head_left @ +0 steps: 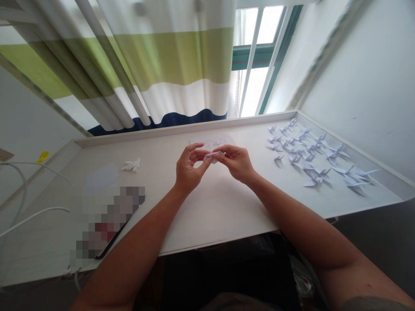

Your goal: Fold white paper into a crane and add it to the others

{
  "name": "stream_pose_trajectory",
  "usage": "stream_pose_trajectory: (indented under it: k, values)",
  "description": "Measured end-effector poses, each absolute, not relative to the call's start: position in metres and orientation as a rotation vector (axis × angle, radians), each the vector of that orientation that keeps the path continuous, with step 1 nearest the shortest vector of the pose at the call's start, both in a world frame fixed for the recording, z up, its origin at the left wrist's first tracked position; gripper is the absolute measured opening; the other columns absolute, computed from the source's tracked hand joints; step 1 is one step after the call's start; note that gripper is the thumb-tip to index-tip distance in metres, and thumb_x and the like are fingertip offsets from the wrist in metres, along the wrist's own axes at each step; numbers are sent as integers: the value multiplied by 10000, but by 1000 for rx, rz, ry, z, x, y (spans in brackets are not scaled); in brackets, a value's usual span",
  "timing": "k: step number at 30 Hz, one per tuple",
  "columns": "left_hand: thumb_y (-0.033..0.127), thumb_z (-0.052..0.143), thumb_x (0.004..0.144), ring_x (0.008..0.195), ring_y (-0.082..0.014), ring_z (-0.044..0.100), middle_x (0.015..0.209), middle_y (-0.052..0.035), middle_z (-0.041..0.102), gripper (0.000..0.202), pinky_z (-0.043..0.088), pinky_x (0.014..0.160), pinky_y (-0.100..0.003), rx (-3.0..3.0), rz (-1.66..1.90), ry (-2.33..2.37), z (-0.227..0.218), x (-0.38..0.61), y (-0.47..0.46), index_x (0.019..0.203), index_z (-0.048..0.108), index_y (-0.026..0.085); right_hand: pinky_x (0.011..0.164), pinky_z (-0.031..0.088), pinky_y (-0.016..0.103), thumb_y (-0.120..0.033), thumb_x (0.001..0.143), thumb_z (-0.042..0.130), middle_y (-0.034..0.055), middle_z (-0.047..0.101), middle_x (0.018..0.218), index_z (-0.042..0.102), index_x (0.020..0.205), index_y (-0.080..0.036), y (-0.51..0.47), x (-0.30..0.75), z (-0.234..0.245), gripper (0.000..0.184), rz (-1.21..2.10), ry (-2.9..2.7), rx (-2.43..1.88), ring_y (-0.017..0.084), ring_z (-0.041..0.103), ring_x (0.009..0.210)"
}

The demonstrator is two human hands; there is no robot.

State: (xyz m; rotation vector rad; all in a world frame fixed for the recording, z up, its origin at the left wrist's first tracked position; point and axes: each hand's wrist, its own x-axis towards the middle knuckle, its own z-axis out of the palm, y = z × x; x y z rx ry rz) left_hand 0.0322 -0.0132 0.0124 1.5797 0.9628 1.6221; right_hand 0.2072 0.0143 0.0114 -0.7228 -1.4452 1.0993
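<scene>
Between my two hands is a small folded piece of white paper (214, 154), held up over the middle of the desk. My left hand (190, 166) pinches its left side between thumb and fingers, with the other fingers curled loosely. On the right side, my right hand (236, 162) grips the paper with thumb and forefinger. Part of the folded paper is hidden by the fingertips. Just behind the hands lies a sheet with printed or written marks (218, 141).
Several white paper cranes (301, 149) stand on the desk's right side. A crumpled tissue (131, 165), some flat white paper (102, 175) and a blurred-out device (112, 224) lie at left. White cables (39, 210) cross the left edge. A raised rim (181, 129) borders the desk (220, 211).
</scene>
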Motion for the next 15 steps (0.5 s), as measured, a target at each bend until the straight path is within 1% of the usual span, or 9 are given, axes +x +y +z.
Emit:
stream_pose_trajectory:
  k: [4, 7, 11, 15]
  values:
    - [418, 907, 812, 954, -218, 793, 990, -56, 820, 430, 619, 960, -393, 1553, 1616, 946, 15, 32, -14, 1125, 684, 227, 795, 619, 409, -589, 776, 897, 44, 805, 891, 823, 917, -246, 14, 208, 12, 378, 1072, -1461, -750, 220, 739, 825]
    - [421, 893, 827, 934, -220, 800, 960, -62, 827, 377, 627, 935, -386, 1526, 1635, 941, 15, 31, -12, 1078, 705, 211, 772, 601, 385, -561, 787, 898, 38, 806, 887, 834, 918, -248, 14, 208, 10, 345, 1053, -1477, -748, 211, 729, 821]
    - [398, 886, 835, 890, -209, 804, 919, -51, 830, 359, 633, 883, -353, 1586, 1663, 950, 12, 29, -7, 1088, 723, 202, 752, 585, 367, -550, 803, 885, 37, 810, 877, 844, 922, -245, 17, 208, 6, 330, 1046, -1470, -753, 202, 717, 810]
    - [364, 866, 859, 863, -197, 804, 892, -35, 825, 358, 630, 866, -334, 1663, 1690, 967, 9, 28, -4, 1143, 715, 205, 723, 572, 352, -542, 802, 888, 40, 815, 864, 850, 924, -241, 19, 207, 3, 327, 1078, -1456, -743, 192, 708, 787]
